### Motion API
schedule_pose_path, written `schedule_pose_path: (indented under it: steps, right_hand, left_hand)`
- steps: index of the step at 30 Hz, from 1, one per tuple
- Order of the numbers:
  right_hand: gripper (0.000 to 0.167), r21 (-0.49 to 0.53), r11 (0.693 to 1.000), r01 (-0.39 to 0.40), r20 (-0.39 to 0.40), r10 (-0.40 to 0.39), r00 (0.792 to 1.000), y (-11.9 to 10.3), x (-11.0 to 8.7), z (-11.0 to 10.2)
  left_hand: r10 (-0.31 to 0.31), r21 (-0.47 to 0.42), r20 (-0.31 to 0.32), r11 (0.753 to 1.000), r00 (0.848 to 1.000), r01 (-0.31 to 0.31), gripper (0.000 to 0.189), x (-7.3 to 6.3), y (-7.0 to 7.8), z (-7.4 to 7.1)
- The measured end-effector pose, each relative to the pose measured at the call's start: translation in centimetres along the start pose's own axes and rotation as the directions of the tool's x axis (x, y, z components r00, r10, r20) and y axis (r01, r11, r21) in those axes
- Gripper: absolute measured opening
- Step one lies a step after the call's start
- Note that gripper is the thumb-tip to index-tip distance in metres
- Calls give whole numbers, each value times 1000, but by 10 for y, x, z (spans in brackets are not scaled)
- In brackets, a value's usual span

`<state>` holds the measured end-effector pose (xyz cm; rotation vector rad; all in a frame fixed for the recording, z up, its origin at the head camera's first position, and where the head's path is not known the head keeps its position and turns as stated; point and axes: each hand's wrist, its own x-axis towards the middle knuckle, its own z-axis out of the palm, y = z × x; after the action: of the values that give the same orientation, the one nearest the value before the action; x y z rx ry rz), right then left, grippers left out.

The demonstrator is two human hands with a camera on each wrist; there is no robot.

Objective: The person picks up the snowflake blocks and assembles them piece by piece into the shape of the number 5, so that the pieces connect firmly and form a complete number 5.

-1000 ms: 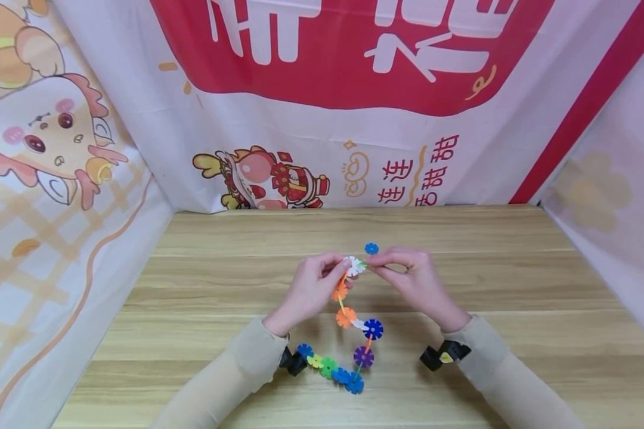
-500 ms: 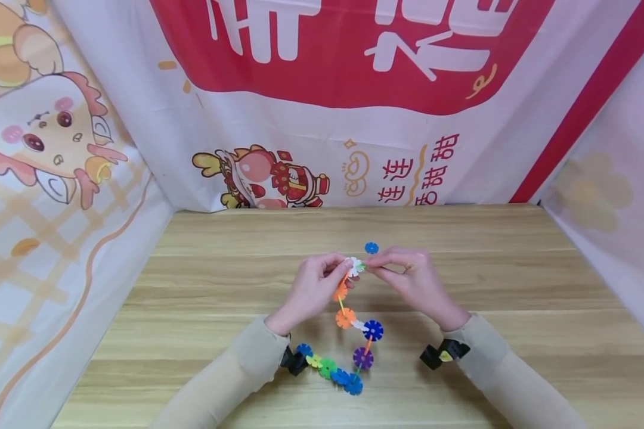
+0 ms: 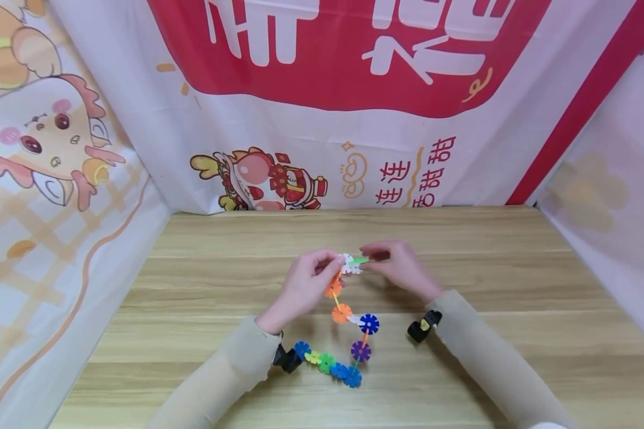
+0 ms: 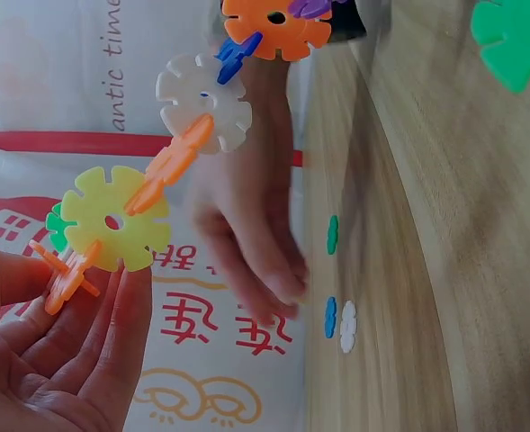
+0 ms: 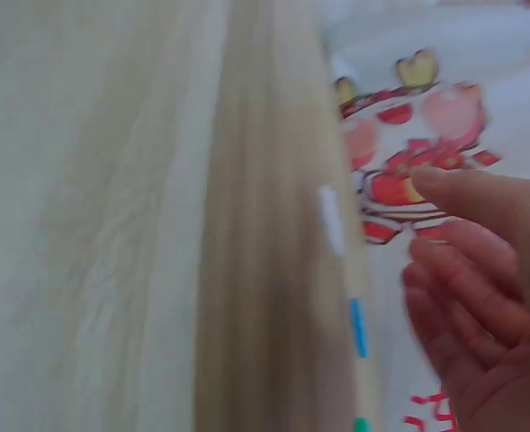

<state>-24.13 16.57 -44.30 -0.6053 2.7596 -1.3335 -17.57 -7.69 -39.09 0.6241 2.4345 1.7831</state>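
Observation:
My left hand pinches one end of a linked chain of notched plastic snowflake discs. At that end show an orange disc, a white disc and a green disc. Below them hang a yellow disc, more orange ones, a dark blue disc and a purple disc. Near the left wrist the chain ends in a blue disc. My right hand is beside the green disc in the head view. Its thumb and fingers stand apart in the right wrist view, holding nothing visible.
Loose on the wooden table lie a green disc, a blue disc and a white disc. Printed cloth hangs behind the table and along its sides. Black wrist mounts sit below the sleeves.
My right hand has parted from the chain's upper end and shifted slightly left and away from me, covering the loose blue disc in the head view. My left hand has barely moved.

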Motion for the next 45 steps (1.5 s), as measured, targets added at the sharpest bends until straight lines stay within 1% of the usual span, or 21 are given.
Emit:
schedule_pose_path:
  steps: [3, 6, 11, 17, 22, 29, 32, 35, 40, 42, 45]
  right_hand:
    - [41, -55, 997, -57, 32, 59, 998, 10, 12, 11]
    - [34, -97, 992, -76, 41, 80, 996, 12, 18, 17]
    - [23, -127, 988, -85, 67, 94, 993, 9, 21, 22]
    - [25, -132, 984, -120, 71, 130, 989, 6, 19, 23]
    - [26, -65, 990, -128, 53, 132, 990, 2, 14, 22]
    - [21, 74, 995, -61, 9, 60, 998, -2, 0, 12]
    - [18, 107, 993, -57, -20, 59, 998, -7, -6, 4]
    - [18, 172, 983, -72, -42, 80, 996, -14, -12, -4]
    - [21, 319, 943, -97, -67, 125, 990, -26, -21, -14]
    - [23, 353, 931, -97, -77, 132, 988, -30, -25, -18]
    - [24, 371, 924, -95, -86, 136, 987, -35, -30, -21]
  left_hand:
    - [0, -6, 7, 1000, 1000, 0, 18, 0, 0, 1]
    - [-6, -20, 5, 1000, 1000, 6, 17, -1, 0, 1]
    - [-14, -38, 1, 999, 1000, 14, 17, -1, -1, 1]
    - [-22, -26, 1, 999, 1000, 22, 17, -1, -1, 0]
    - [-22, -16, 1, 1000, 1000, 22, 18, -2, 0, 0]
    - [-21, -25, 4, 999, 1000, 21, 18, -2, -1, 0]
    - [-19, -20, 4, 1000, 1000, 19, 18, -2, -1, 0]
    - [-17, -17, 3, 1000, 1000, 17, 17, -2, -1, 0]
    - [-18, -13, 1, 1000, 1000, 18, 17, -1, -1, 1]
    - [-20, -12, 1, 1000, 1000, 20, 17, -1, -1, 1]
    - [-27, -11, -2, 1000, 1000, 27, 17, -2, -1, 1]
